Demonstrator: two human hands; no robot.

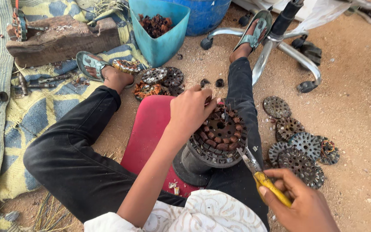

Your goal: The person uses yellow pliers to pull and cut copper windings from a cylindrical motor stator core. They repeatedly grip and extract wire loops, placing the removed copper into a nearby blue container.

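My left hand [190, 109] grips the far rim of a round metal stator [220, 135] wound with copper wire, which rests on a dark cylinder [196, 161] over a red seat [149, 129] between my legs. My right hand [303, 204] holds yellow-handled cutters [263, 176], their metal tips touching the stator's near right edge. I sit on sandy ground in black trousers and green sandals.
Several bare stator discs [299, 148] lie on the sand at my right, more stators [157, 81] by my left foot. A teal bin [159, 28] holds copper scrap. A wooden block [61, 38] sits on a striped mat; a chair base [280, 47] stands far right.
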